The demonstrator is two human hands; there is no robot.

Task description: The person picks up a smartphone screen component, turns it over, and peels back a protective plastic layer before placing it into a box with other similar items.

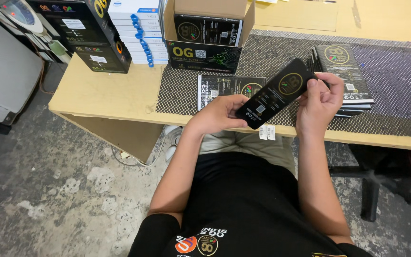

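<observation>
Over the wooden table [105,93], you hold one flat black packet [276,94].
Your left hand [222,114] grips its bottom end; your right hand [320,100] pinches its top.

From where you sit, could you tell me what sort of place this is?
Probably a small packing or stockroom bench. Both hands hold one flat black packet; a stack of identical packets lies on the mesh mat, and an open carton stands behind.

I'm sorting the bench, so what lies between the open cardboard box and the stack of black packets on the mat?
Head view: only bare black mesh mat lies between the open cardboard box and the stack of black packets.
</observation>
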